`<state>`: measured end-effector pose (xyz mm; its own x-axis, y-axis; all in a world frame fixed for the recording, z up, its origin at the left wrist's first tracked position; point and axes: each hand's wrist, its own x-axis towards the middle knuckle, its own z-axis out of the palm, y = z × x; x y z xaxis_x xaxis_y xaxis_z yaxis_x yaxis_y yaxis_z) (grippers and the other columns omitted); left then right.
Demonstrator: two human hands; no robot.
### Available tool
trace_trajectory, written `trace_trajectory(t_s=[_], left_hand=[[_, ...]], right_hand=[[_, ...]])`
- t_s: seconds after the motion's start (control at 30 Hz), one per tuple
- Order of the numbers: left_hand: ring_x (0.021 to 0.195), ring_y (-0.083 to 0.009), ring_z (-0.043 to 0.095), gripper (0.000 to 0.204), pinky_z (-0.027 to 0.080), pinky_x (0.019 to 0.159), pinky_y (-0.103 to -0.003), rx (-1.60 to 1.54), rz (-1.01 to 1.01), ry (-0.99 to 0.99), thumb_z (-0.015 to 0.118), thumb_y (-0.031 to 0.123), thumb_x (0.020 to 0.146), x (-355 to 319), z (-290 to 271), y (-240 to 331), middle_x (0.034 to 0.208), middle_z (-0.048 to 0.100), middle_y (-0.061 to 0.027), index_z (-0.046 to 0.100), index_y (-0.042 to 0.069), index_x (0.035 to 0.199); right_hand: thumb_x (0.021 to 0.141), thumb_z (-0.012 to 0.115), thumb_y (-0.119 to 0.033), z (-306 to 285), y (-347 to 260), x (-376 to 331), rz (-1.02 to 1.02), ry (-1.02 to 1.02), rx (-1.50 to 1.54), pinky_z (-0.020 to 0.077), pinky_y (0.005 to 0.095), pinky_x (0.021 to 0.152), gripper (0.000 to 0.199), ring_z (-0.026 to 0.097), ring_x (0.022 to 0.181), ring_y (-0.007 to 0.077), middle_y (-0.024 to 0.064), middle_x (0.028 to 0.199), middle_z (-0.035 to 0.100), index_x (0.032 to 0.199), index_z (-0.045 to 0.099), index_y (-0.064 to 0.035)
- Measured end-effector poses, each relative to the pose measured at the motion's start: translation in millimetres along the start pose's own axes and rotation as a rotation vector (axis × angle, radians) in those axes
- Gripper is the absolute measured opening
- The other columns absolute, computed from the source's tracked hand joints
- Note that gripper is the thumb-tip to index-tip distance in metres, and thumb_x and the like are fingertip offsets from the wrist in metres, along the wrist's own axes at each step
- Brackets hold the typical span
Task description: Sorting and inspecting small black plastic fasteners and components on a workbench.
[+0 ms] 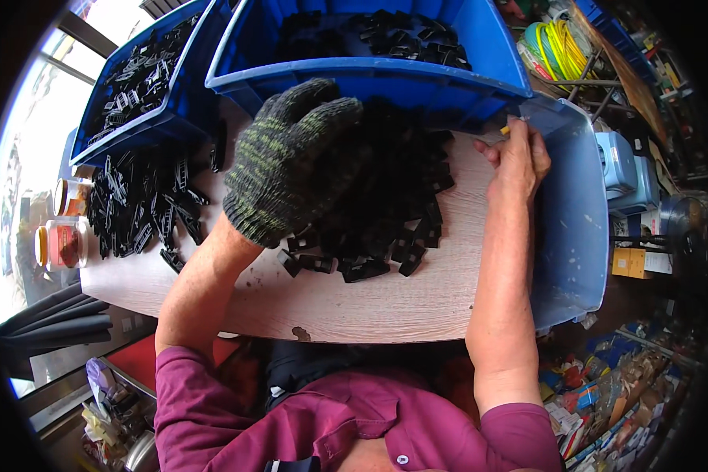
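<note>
My left hand [291,165], in a dark green-and-black knit glove, is over the left side of a heap of small black plastic parts [397,181], in front of a large blue bin. Its visible fingers are stretched out and apart; the palm side is hidden. My bare right hand [518,164] is at the table's right side, beside a pale blue tub [574,212]. Its fingers are pinched on a small thing with a yellow end [505,130], too small to name. Several loose black parts lie along the near edge of the heap.
The large blue bin [370,82] at the back holds black parts. A second blue bin [145,122] at left is full of them, with long black clips [138,204] spilled below. Lidded jars [63,242] stand at the left edge. Yellow cable [558,47] hangs back right.
</note>
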<state>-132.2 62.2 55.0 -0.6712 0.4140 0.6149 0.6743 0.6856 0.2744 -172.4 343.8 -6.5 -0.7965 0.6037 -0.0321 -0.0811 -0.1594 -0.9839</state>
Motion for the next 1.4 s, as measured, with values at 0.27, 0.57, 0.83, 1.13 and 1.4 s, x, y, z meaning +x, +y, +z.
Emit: trace_trajectory(t_s=[0.27, 0.57, 0.83, 1.13, 1.4], left_hand=[[0.094, -0.0295, 0.068, 0.030, 0.055, 0.081, -0.037, -0.114, -0.071, 0.114, 0.074, 0.000, 0.080, -31.4, -21.3, 4.8, 0.106, 0.070, -0.0129, 0.070, 0.006, 0.109], [0.078, -0.0279, 0.068, 0.024, 0.054, 0.070, -0.034, -0.238, -0.519, 0.317, 0.073, -0.006, 0.079, -149.7, -26.7, 60.3, 0.087, 0.070, -0.0127, 0.069, 0.005, 0.099], [0.085, -0.0298, 0.069, 0.022, 0.055, 0.076, -0.037, -0.343, -0.655, 0.191, 0.071, 0.001, 0.082, -154.2, -30.6, 76.8, 0.094, 0.071, -0.0152, 0.071, 0.002, 0.104], [0.087, -0.0307, 0.069, 0.023, 0.056, 0.078, -0.038, -0.441, -0.666, 0.250, 0.071, 0.008, 0.084, -159.0, -24.7, 73.9, 0.095, 0.071, -0.0141, 0.071, 0.006, 0.107], [0.097, -0.0321, 0.068, 0.022, 0.055, 0.084, -0.041, -0.410, -0.616, 0.275, 0.070, 0.017, 0.086, -157.2, -24.7, 72.9, 0.101, 0.071, -0.0134, 0.071, 0.010, 0.107]], right_hand=[[0.085, 0.067, -0.020, -2.0, -0.1, 0.8, -0.007, -0.016, -0.008, 0.0583, 0.0348, 0.055, 0.021, 0.040, 0.045, 0.0094, 0.0010, 0.053, 0.042, 0.086, 0.058, -0.0012], [0.085, 0.068, -0.021, 0.3, -0.6, 2.2, -0.004, -0.046, 0.022, 0.0581, 0.0355, 0.054, 0.022, 0.040, 0.043, 0.0100, 0.0012, 0.053, 0.043, 0.087, 0.059, -0.0013], [0.085, 0.068, -0.020, -4.4, -7.4, 2.6, -0.026, -0.002, 0.022, 0.0595, 0.0367, 0.054, 0.021, 0.040, 0.042, 0.0111, 0.0010, 0.054, 0.039, 0.086, 0.057, -0.0025], [0.083, 0.069, -0.021, -4.7, -9.8, -3.6, 0.037, -0.040, 0.061, 0.0603, 0.0413, 0.058, 0.025, 0.036, 0.042, 0.0128, 0.0015, 0.054, 0.037, 0.090, 0.056, -0.0014], [0.085, 0.070, -0.024, -23.1, -5.1, -7.5, 0.101, -0.020, 0.199, 0.0568, 0.0580, 0.076, 0.022, 0.044, 0.049, 0.0199, 0.0025, 0.052, 0.030, 0.088, 0.054, -0.0090]])
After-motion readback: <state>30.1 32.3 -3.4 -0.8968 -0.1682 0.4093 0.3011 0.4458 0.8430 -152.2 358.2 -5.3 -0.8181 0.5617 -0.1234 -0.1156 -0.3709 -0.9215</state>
